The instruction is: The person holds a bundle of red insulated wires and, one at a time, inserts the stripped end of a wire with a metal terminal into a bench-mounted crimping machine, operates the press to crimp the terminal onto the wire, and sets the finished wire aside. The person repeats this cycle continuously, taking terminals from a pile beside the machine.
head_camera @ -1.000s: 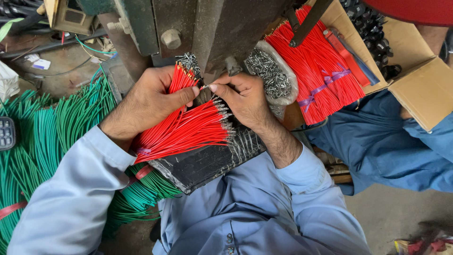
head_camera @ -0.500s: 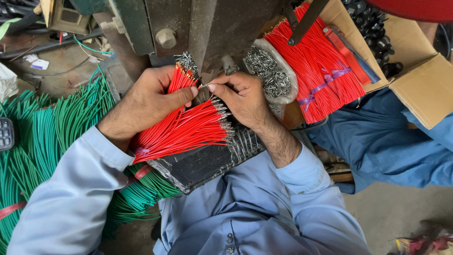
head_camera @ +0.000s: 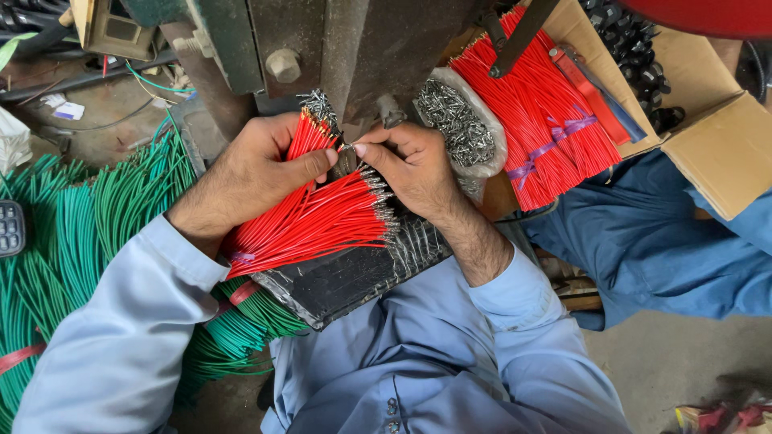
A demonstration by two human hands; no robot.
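Observation:
My left hand point(head_camera: 253, 173) grips a bundle of short red wires point(head_camera: 314, 221) with metal tips, fanned out over a black board point(head_camera: 346, 277) on my lap. My right hand point(head_camera: 414, 165) pinches a single red wire by its tip just below the dark metal press machine point(head_camera: 354, 48). Thumb and fingers of both hands nearly meet at the machine's base.
Heaps of green wires point(head_camera: 72, 241) lie at the left. A bag of small metal terminals point(head_camera: 458, 124) sits right of the machine. A cardboard box point(head_camera: 724, 153) holds tied red wires point(head_camera: 539, 120). A person in blue clothing point(head_camera: 667, 241) sits at the right.
The hands stay at the machine's base with only slight finger shifts on the wire tip.

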